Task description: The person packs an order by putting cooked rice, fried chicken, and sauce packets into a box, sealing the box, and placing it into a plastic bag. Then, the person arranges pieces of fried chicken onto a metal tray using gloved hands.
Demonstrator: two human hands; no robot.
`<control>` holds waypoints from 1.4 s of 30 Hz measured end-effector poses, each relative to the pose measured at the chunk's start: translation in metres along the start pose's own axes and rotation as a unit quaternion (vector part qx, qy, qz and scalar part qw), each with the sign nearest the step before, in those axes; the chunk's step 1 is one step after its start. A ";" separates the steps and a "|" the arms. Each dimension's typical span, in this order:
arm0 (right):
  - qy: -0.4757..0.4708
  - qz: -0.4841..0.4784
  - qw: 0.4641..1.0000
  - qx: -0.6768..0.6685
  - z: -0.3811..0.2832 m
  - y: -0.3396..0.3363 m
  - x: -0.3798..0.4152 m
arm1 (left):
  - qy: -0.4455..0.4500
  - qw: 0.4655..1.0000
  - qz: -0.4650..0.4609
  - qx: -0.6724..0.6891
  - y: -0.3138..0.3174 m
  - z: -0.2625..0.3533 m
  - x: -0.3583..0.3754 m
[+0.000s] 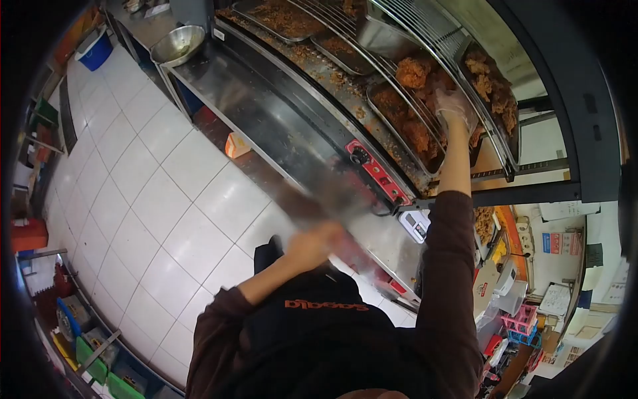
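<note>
My right hand [454,106], in a clear plastic glove, reaches into the warming cabinet among fried chicken pieces [413,72] on a wire rack. Its fingertips are hidden against the chicken, so any grip is unclear. My left hand [316,245] is blurred by motion in front of my dark apron [312,326], near the steel counter's edge. Its fingers are smeared. Metal trays [435,163] of fried chicken lie under and beside the rack. A red control panel [377,171] with a black knob is on the cabinet's base.
A steel bowl [178,46] stands on the counter [246,100] at the upper left. A small white device [415,225] sits below the control panel. Tiled floor [166,199] spreads to the left, with a blue bucket [95,52] and green bins [91,359] at the far side.
</note>
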State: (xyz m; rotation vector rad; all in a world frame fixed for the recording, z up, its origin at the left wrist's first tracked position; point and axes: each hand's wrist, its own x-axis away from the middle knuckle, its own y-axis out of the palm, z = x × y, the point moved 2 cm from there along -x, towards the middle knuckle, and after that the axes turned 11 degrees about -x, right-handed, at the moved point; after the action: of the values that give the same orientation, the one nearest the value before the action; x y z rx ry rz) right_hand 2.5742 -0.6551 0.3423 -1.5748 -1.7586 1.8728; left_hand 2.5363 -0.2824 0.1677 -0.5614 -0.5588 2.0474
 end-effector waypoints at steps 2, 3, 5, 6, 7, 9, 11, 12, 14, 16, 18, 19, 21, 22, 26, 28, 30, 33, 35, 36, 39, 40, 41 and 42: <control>0.111 -0.141 0.982 -0.052 0.021 0.026 -0.021 | -0.089 0.996 -0.002 -0.031 -0.003 -0.042 0.030; 0.168 -0.206 0.962 -0.066 0.031 0.038 -0.031 | -0.138 0.989 0.000 -0.045 -0.003 -0.065 0.047; 0.030 -0.241 0.969 -0.048 0.048 0.051 -0.047 | -0.219 0.974 0.002 -0.056 -0.022 -0.084 0.069; 0.027 -0.245 0.966 -0.082 0.050 0.049 -0.046 | -0.252 0.966 0.005 -0.053 -0.036 -0.084 0.076; 0.036 -0.244 0.962 -0.119 0.051 0.047 -0.044 | -0.250 0.967 0.008 -0.052 -0.045 -0.089 0.083; 0.073 -0.236 0.957 -0.154 0.049 0.039 -0.030 | -0.322 0.942 -0.002 -0.094 -0.054 -0.100 0.097; 0.200 -0.245 0.944 -0.092 0.006 0.001 -0.001 | -0.328 0.940 0.003 -0.093 -0.054 -0.108 0.102; 0.163 -0.184 0.969 -0.035 -0.001 -0.010 0.011 | -0.334 0.938 0.005 -0.095 -0.050 -0.111 0.104; 0.127 -0.122 0.984 0.022 -0.001 -0.023 0.034 | -0.306 0.950 -0.062 -0.033 -0.031 -0.120 0.106; -0.072 0.025 0.995 0.072 0.001 -0.032 0.051 | -0.224 0.952 -0.198 0.071 0.016 -0.145 0.114; -0.064 0.070 0.994 -0.046 0.034 -0.012 0.071 | -0.171 0.941 -0.271 0.111 0.090 -0.200 0.137; -0.019 0.068 0.958 -0.278 0.030 -0.015 0.081 | -0.172 0.890 -0.384 0.175 0.122 -0.220 0.147; 0.026 0.093 0.867 -0.489 0.020 -0.033 0.100 | -0.214 0.788 -0.531 0.228 0.164 -0.251 0.162; 0.112 -0.003 0.712 -0.693 0.020 -0.041 0.110 | -0.254 0.775 -0.537 0.217 0.167 -0.257 0.158; 0.201 -0.089 0.443 -0.869 0.034 -0.043 0.125 | -0.324 0.761 -0.527 0.198 0.168 -0.266 0.153; 0.194 -0.044 0.562 -0.803 0.032 -0.054 0.121 | -0.343 0.758 -0.520 0.192 0.167 -0.267 0.156; 0.158 0.025 0.784 -0.600 0.054 -0.047 0.106 | -0.356 0.756 -0.515 0.192 0.166 -0.269 0.162; 0.034 0.107 0.964 -0.240 0.058 -0.051 0.092 | -0.371 0.754 -0.506 0.191 0.165 -0.269 0.169; 0.056 0.028 0.996 -0.065 0.057 -0.048 0.083 | -0.381 0.755 -0.498 0.192 0.165 -0.270 0.175; 0.107 0.001 0.987 -0.121 0.057 -0.046 0.082 | -0.387 0.755 -0.493 0.194 0.165 -0.271 0.179; 0.089 0.021 0.994 -0.060 0.081 -0.025 0.050 | -0.399 0.757 -0.479 0.198 0.164 -0.273 0.189; 0.096 0.009 0.993 -0.062 0.082 -0.020 0.039 | -0.402 0.757 -0.476 0.198 0.165 -0.273 0.192; 0.103 -0.007 0.992 -0.068 0.081 -0.015 0.026 | -0.405 0.757 -0.473 0.197 0.164 -0.272 0.193; 0.110 -0.024 0.991 -0.075 0.079 -0.010 0.013 | -0.410 0.757 -0.469 0.196 0.163 -0.272 0.195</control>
State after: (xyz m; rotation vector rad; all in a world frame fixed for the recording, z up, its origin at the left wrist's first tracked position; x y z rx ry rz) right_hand 2.5067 -0.6948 0.3252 -1.6997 -1.8560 1.5103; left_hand 2.4949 -0.1478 -0.1767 0.8140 -0.6762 1.2371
